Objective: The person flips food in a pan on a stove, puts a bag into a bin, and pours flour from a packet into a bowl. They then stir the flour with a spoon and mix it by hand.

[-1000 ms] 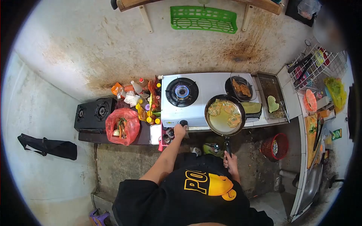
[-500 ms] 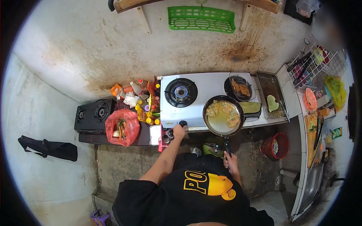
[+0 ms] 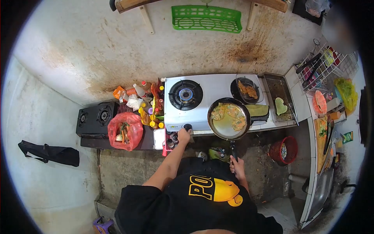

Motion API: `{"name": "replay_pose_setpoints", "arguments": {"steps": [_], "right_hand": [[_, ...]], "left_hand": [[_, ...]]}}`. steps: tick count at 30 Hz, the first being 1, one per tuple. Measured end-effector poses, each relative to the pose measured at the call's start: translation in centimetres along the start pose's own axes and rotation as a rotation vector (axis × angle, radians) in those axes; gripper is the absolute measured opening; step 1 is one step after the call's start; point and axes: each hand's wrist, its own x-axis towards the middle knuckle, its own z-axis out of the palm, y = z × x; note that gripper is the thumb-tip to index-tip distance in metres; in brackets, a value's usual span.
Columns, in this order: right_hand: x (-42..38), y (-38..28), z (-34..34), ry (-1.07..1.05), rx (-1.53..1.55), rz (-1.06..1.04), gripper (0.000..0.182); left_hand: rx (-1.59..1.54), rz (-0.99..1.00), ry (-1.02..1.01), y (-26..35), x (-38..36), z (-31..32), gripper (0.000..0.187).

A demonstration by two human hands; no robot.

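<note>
My left hand (image 3: 184, 135) is closed around the black stove knob (image 3: 187, 127) on the front of the white gas stove (image 3: 218, 84). Blue shows at the centre of the left burner (image 3: 186, 94). In my right hand (image 3: 237, 167) is the handle of a frying pan (image 3: 229, 134), held level over the stove's front edge. Oil and several golden-orange fried pieces (image 3: 235, 112) lie in the pan. Behind it, a glass dish (image 3: 253, 82) with browned fried food sits over the right burner. A folded green cloth (image 3: 258, 110) lies to the pan's right.
Bottles and sauce packets (image 3: 150, 103) crowd the stove's left side, beside a red plastic bag (image 3: 125, 132) of vegetables. A metal tray (image 3: 279, 87) stands at the right. On the floor is a red basket (image 3: 283, 150). A cutting board (image 3: 321, 146) lies on the right counter.
The view has shifted very slightly. Both hands keep their holds on the knob and the pan handle, and the blue at the left burner's centre looks a little smaller.
</note>
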Motion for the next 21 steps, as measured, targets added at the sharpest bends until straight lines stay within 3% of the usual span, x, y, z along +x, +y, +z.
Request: {"name": "replay_pose_setpoints", "arguments": {"steps": [2, 6, 8, 9, 12, 14, 16, 18, 19, 20, 21], "right_hand": [[0.3, -0.1, 0.3, 0.003, 0.002, 0.001, 0.031], [1.3, -0.5, 1.2, -0.019, -0.026, 0.013, 0.029], [2.2, -0.7, 1.9, -0.052, -0.033, 0.013, 0.029], [2.6, -0.9, 2.3, -0.075, -0.037, 0.017, 0.029], [3.5, -2.3, 4.3, -0.152, -0.043, 0.007, 0.029], [4.8, -2.9, 5.7, -0.193, -0.060, 0.010, 0.030], [6.4, -3.8, 7.3, -0.235, -0.082, 0.008, 0.030], [8.3, -4.6, 9.1, -0.308, -0.119, 0.004, 0.030], [9.6, -4.6, 10.1, -0.332, -0.116, 0.025, 0.031], [10.7, -4.8, 11.0, -0.347, -0.122, 0.023, 0.031], [11.5, -5.0, 12.1, -0.378, -0.112, 0.026, 0.031]], "left_hand": [[-0.141, -0.011, -0.137, -0.7, 0.5, 0.0, 0.046], [-0.201, 0.090, -0.028, -4.2, 0.8, 2.2, 0.050], [-0.417, 0.021, -0.153, -6.1, 0.4, 2.2, 0.052], [-0.576, 0.028, -0.120, -7.7, 0.4, 3.2, 0.052], [-0.591, -0.086, -0.201, -10.0, -2.8, -0.3, 0.050], [-0.263, -0.009, -0.023, -14.7, -3.8, -0.2, 0.047], [-0.437, -0.153, -0.039, -20.5, -5.0, 0.4, 0.029], [-0.434, -0.191, 0.020, -28.4, -6.4, 2.0, 0.028], [-0.464, -0.362, -0.027, -29.8, -8.6, 1.0, 0.029], [-0.496, -0.485, 0.074, -31.2, -10.8, 0.7, 0.039], [-0.412, -0.525, 0.069, -32.5, -13.0, -0.2, 0.035]]}}
